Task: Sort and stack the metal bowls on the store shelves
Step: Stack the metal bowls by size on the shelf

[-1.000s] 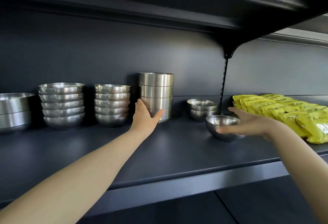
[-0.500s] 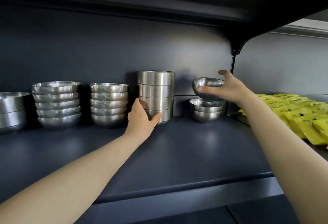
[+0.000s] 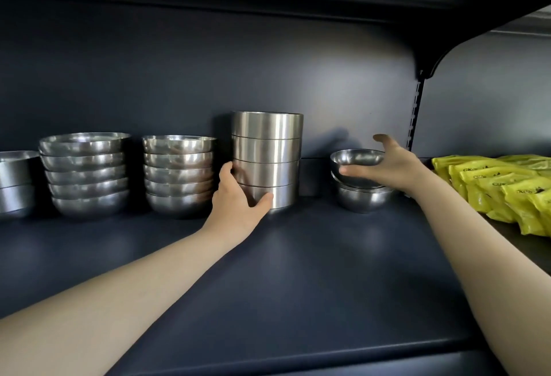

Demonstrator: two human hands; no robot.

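Where left hand [image 3: 238, 199] grips, stack [image 3: 268, 149] partly hidden

The straight-walled stack [image 3: 267, 164] under the fingers [image 3: 226, 170] of the left hand [image 3: 238, 202] is brushed silver with pale vertical streaks. The round bowl [image 3: 356, 162] at the thumb of the right hand [image 3: 393, 167] is glossy silver, darker inside. Left of the left fingers, the rounded stacks [image 3: 86, 173] show mottled grey-and-white reflections. Right of the right fingers, the packets [image 3: 492, 187] are bright yellow with small dark print. Below both hands the shelf [image 3: 298, 271] is matte dark blue-grey.
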